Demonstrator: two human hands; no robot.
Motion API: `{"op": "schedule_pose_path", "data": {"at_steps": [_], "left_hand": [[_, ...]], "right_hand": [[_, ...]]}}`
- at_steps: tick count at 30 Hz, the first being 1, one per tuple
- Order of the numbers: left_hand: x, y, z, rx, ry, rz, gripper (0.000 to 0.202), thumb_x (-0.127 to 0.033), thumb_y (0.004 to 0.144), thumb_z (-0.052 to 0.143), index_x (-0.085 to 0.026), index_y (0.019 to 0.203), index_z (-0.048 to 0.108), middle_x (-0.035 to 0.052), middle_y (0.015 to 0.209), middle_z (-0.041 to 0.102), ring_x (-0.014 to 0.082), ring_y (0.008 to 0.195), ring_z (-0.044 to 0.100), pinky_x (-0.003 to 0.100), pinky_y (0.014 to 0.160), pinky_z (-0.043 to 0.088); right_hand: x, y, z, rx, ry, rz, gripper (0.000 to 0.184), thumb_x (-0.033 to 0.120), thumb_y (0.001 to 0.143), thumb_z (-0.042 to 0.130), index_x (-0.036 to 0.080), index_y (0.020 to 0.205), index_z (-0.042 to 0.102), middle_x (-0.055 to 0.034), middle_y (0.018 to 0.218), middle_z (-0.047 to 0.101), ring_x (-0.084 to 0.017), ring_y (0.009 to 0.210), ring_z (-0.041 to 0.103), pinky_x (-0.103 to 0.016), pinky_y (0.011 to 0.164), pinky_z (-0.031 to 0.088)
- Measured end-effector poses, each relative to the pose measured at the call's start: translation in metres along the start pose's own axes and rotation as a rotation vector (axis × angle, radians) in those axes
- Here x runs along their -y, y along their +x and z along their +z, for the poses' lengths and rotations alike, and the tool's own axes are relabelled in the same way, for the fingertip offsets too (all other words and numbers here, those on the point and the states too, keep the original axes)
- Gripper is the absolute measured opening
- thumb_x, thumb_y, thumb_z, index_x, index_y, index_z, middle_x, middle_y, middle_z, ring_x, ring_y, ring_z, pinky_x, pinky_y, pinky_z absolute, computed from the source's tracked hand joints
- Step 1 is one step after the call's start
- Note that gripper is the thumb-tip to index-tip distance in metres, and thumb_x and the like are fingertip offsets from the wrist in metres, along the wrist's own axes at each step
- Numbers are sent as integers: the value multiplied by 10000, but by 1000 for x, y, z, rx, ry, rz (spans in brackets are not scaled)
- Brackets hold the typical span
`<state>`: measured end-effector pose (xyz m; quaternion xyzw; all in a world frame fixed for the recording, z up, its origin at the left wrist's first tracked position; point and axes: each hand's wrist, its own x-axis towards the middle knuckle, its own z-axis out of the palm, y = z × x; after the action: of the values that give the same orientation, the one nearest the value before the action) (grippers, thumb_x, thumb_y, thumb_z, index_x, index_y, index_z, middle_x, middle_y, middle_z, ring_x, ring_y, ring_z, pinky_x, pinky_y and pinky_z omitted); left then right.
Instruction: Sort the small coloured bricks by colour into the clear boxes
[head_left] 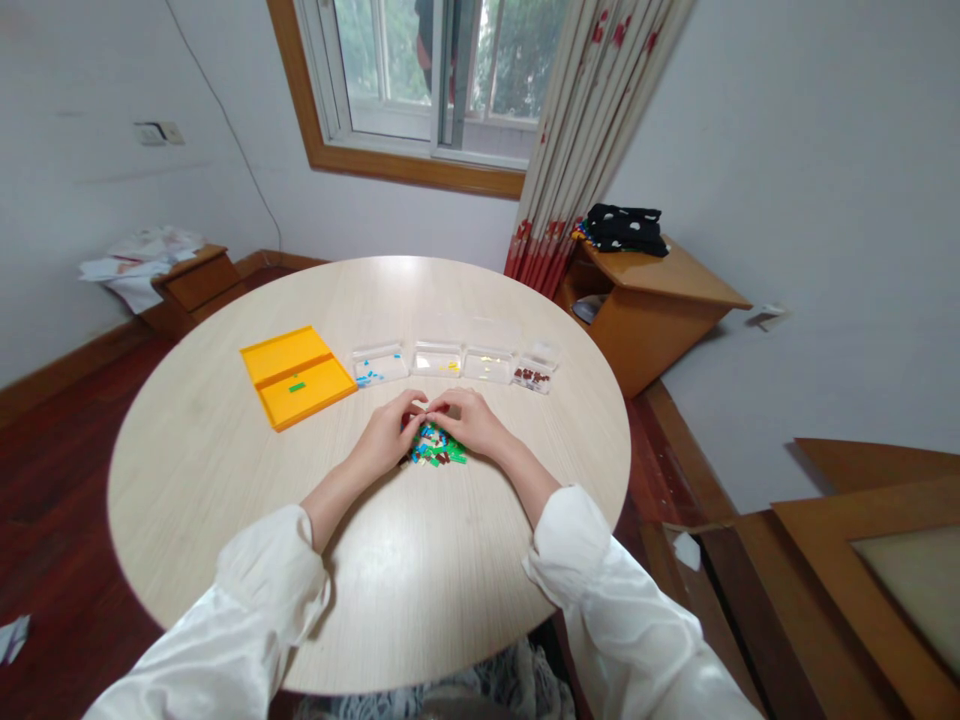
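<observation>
A pile of small coloured pieces [442, 445], green, blue, red and white, lies on the round table. My left hand [388, 432] is at the pile's left side, its thumb and fingers curled together in a pinch. Against the upper right of the pile, my right hand [469, 420] is bent the same way, fingertips meeting those of the left. Whatever is between the fingertips is too small to make out. Beyond the hands, a clear box with blue pieces [379, 365], two with yellow pieces [439, 358] [489, 365], and one with dark brown pieces [533, 375] stand in a row.
An open yellow case [281, 410] with green pieces inside lies to the left on the pale table [375, 580]. Past the table's right edge stands a wooden cabinet [675, 290] with a black cloth on it. A small wooden stand [199, 285] with papers is at far left.
</observation>
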<state>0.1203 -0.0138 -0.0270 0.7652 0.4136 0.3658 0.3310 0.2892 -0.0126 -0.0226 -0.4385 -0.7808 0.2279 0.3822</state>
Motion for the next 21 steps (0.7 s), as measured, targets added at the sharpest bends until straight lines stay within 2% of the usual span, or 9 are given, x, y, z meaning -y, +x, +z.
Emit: {"op": "schedule_pose_path", "data": {"at_steps": [4,8,14,21], "left_hand": [[3,1,-1,-60,95,-37,201,-267,816,471,-181,985,537,16,750,669,139,627,587,245,615,440],[5,3,-2,-86,218,-49,168,-269,812,472,-169,856,600,24,722,645,150,644,558,268,638,430],[10,4,-3,-39,270,36,155,-214,783,496,-166,771,643,42,754,616,164,731,557,293,715,444],[17,4,-4,2,267,67,166,-183,768,505,-165,789,668,46,793,584,169,780,551,317,770,456]], "right_hand": [[-4,0,-4,-42,65,99,91,165,769,588,160,768,679,-14,738,689,-121,699,613,-253,704,465],[-16,1,-15,-172,74,157,103,183,747,573,158,763,671,-21,744,691,-126,699,615,-265,699,476],[-36,1,-42,-368,18,192,118,191,707,551,155,725,663,-34,733,692,-142,683,620,-278,691,477],[-60,-7,-77,-651,-77,344,137,210,664,554,148,727,659,-46,726,688,-162,672,616,-285,668,474]]}}
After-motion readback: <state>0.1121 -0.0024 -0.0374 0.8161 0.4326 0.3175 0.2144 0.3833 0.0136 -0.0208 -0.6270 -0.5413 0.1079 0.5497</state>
